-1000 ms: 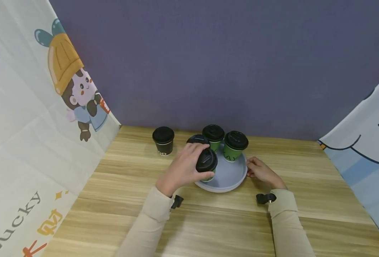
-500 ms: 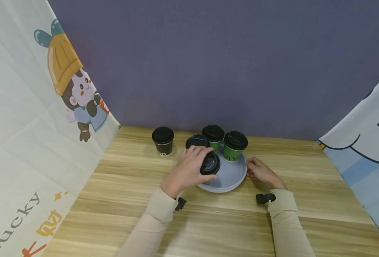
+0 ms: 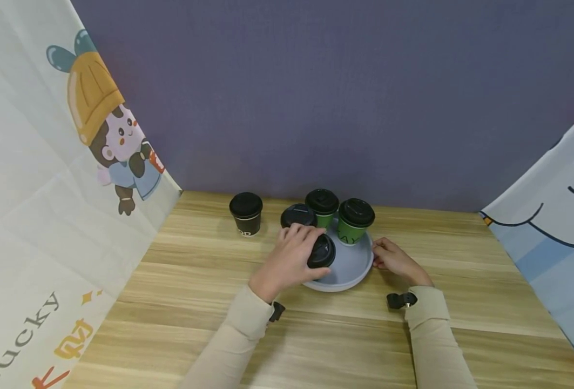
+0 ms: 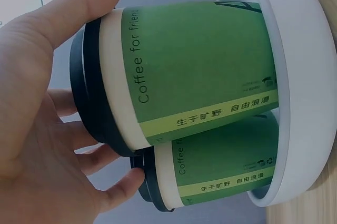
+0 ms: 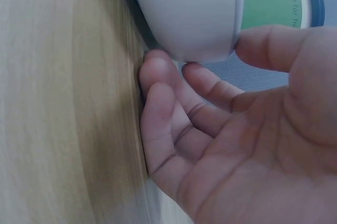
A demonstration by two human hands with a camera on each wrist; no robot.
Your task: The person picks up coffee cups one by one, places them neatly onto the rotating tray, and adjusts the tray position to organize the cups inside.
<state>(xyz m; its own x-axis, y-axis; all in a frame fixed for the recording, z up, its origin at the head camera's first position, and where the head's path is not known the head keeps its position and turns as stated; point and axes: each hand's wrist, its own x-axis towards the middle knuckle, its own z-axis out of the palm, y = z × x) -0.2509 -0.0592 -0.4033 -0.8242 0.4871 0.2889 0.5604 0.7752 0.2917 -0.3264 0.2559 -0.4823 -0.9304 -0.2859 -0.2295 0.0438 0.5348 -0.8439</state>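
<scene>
My left hand (image 3: 291,259) holds a green paper coffee cup (image 4: 200,71) by its black lid, thumb on one side and fingers on the other. The cup stands upright at the front left of a round, pale grey tray (image 3: 347,273), its base hidden behind the raised rim in the left wrist view. Behind it on the tray are more lidded cups: one partly covered by my left hand (image 3: 298,213), a green one at the back (image 3: 323,202) and a green one at the right (image 3: 356,221). My right hand (image 3: 396,260) grips the tray's right edge, with curled fingertips low against its side.
A black lidded paper cup (image 3: 247,214) stands on the wooden table (image 3: 194,302), left of the tray. A dark purple-grey partition (image 3: 340,97) rises behind the table's back edge. Printed cloths hang at the left (image 3: 29,178) and right (image 3: 554,221).
My left hand has slid a little to the right and toward me along with the green coffee cup, farther in over the tray. My right hand and the other cups have stayed put.
</scene>
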